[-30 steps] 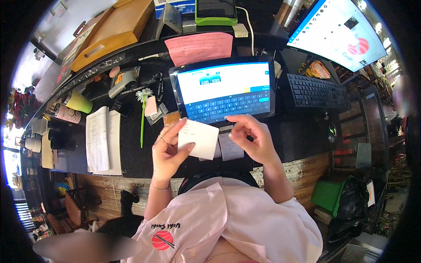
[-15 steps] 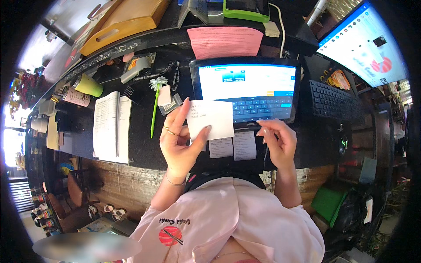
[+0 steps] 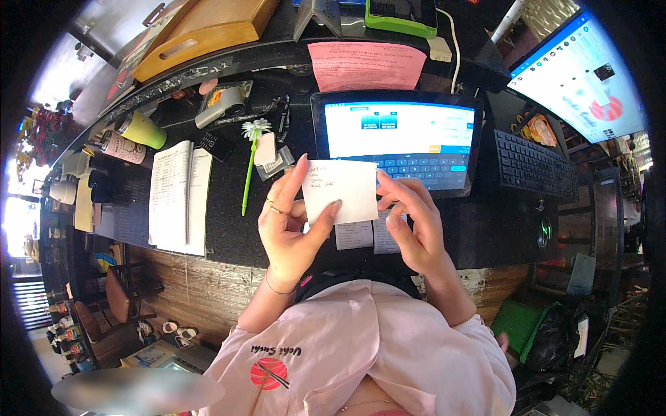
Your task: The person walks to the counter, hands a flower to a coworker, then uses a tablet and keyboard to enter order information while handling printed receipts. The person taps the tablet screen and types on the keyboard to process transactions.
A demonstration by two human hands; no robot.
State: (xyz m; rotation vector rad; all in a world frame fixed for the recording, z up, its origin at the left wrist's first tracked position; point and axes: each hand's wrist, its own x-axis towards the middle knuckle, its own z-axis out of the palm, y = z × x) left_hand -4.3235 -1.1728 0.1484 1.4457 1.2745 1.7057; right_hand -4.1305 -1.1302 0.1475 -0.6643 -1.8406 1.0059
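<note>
Between the thumb and fingers of my left hand (image 3: 286,225) is a square white paper note (image 3: 347,197) with a few handwritten lines at its upper left. My right hand (image 3: 418,225) is at the note's right edge, its index fingertip at the paper and its thumb apart from the fingers; whether it touches is hard to tell. Behind both hands stands a touchscreen (image 3: 395,142) showing an on-screen keyboard, which the note and my right hand partly cover. Printed receipts (image 3: 354,238) show below the note, partly hidden by my hands.
Left on the black counter (image 3: 229,232) are an open notebook (image 3: 170,197), a green flower-topped pen (image 3: 248,180) and a green cup (image 3: 143,132). A pink sheet (image 3: 368,66) is behind the screen. To the right are a black keyboard (image 3: 531,166), a mouse (image 3: 544,232) and a monitor (image 3: 583,76).
My right hand has moved left and up from the screen's lower edge to the note's right edge. My left hand keeps its hold on the note. The view has shifted slightly.
</note>
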